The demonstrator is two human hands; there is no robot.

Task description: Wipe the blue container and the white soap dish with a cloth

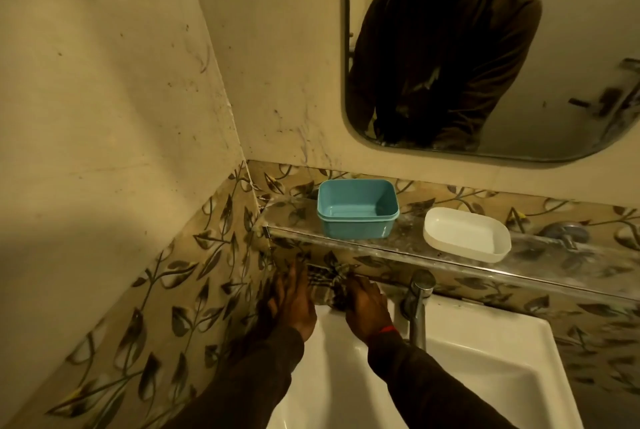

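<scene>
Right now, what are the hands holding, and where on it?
Both hands, left hand and right hand, hold the checked cloth over the sink, one at each end.

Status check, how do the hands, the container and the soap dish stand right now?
Both hands, left and right, on cloth over sink. Blue container, white soap dish untouched on shelf. Tap beside.

Dim yellowish light, heavy shadow lower left, motion-blurred hands, wide-angle edge bending
</scene>
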